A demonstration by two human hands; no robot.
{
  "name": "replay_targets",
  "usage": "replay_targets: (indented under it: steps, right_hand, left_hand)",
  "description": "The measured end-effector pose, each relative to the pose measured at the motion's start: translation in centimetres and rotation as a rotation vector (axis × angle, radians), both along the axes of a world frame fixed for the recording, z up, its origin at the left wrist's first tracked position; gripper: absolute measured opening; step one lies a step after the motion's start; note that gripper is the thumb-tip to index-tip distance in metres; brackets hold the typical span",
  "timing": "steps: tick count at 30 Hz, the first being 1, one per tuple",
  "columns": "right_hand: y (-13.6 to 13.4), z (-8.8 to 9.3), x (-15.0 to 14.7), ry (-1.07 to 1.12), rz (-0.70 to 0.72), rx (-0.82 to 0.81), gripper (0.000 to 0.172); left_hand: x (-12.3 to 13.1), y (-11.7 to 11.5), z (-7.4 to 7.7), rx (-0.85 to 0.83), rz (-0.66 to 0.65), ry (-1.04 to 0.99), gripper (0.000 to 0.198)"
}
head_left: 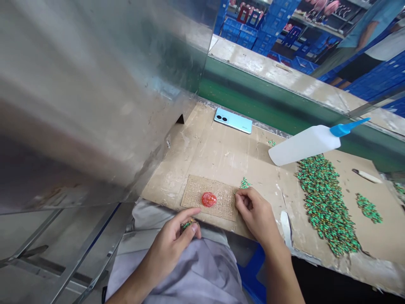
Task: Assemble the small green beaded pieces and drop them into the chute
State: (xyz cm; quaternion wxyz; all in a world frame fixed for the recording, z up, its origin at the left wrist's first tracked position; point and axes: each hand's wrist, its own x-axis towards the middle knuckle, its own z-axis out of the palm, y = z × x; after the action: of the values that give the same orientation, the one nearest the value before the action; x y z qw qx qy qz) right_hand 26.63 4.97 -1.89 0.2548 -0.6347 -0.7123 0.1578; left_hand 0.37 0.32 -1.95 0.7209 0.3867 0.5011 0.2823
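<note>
Left hand [169, 249] curled, pinching a small clump of green and gold beads [188, 224] above the lap; right hand [256, 213] with fingers [240, 196] bunched at the edge of a speckled tan board [193, 194], grip unclear, near a glossy red oval [209, 199] lying on it; long heap of green beads [325, 202] and white squeeze bottle [303, 145] on cardboard sheet [202, 156]

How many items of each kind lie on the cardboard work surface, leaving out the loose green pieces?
Smartphone: 1
White squeeze bottle with blue nozzle: 1
White-handled tool: 1
Tan textured pad: 1
Red domed piece: 1
Total: 5, with the loose green pieces not counted
</note>
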Motion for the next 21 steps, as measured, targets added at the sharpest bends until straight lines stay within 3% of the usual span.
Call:
replay_targets:
  steps: [6, 10, 15, 21]
  right_hand:
    - [0.4, 0.0, -0.1, 0.019, -0.018, -0.005, 0.021]
    - [0.1, 0.5, 0.2, 0.061, -0.038, 0.01, 0.02]
    - [-2.3, 1.9, -1.1, 0.194, -0.097, 0.085, 0.012]
    - [-6.1, 3.2, -5.8, 0.607, 0.117, 0.013, 0.01]
  left_hand:
    - [0.0, 0.1, -0.1, 0.01, 0.016, -0.009, 0.058]
    - [0.0, 0.0, 0.1, 0.012, 0.069, -0.045, 0.044]
    - [-0.1, -0.2, 1.3, -0.069, 0.146, -0.287, 0.03]
    - [0.3, -0.2, 2.1, -0.213, 0.264, -0.519, 0.026]
